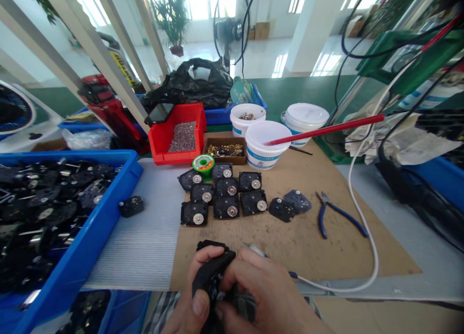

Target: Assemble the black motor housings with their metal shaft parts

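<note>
At the table's near edge, my left hand (197,295) is closed around a black plastic mechanism housing (212,271), held tilted on edge. My right hand (268,295) reaches to the inner side of the same housing, its fingers curled in against it; whether they pinch a small part there is hidden. Beyond my hands, several black units with silver discs (198,219) lie in rows on brown cardboard. Two flat black plates (282,209) lie right of them. Partly behind my right hand is a light-coloured tool (258,250) joined to a white cable (319,285).
Blue-handled pliers (328,213) lie open at right. Behind the units are a solder spool (203,166), a red bin (159,150), a cardboard tray (225,162) and white buckets, one holding a red rod (326,131). A blue crate (105,227) of black units stands left.
</note>
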{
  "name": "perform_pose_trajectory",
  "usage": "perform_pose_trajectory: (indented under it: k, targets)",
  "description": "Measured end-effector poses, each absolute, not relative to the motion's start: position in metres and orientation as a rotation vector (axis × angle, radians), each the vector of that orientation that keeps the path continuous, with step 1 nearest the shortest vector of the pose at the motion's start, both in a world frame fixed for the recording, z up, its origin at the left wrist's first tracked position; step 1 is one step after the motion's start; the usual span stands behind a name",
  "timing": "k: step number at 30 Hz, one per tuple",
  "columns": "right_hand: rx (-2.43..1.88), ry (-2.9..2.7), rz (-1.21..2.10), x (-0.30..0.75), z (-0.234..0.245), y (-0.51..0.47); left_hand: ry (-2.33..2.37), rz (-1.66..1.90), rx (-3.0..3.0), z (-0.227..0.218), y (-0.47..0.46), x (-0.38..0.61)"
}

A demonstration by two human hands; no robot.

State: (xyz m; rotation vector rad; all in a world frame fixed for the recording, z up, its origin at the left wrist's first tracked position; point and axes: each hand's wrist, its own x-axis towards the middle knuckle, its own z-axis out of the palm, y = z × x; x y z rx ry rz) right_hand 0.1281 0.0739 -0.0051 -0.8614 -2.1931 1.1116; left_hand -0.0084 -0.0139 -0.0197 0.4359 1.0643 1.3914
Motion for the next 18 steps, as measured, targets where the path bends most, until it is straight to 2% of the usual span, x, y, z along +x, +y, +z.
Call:
perform_pose_trajectory:
  k: [4, 8, 13, 18]
  targets:
    - [-0.852, -2.282, 0.859, 0.126, -0.008, 0.07, 1.131, 1.49, 0.525, -0.046, -0.016, -0.015]
    - [-0.818, -2.296, 0.745, 0.126, -0.008, 0.07, 1.036, 1.483, 0.409, -0.07, -0.017, -0.023]
    - [-0.799, -2.297, 0.616, 0.123, -0.009, 0.069, 1.113, 1.509, 0.399, -0.054, -0.016, -0.019]
    - [-0.835, -2.331, 0.732, 0.121, -0.006, 0.071, 1.154, 1.533, 0.551, -0.04, -0.018, -0.013]
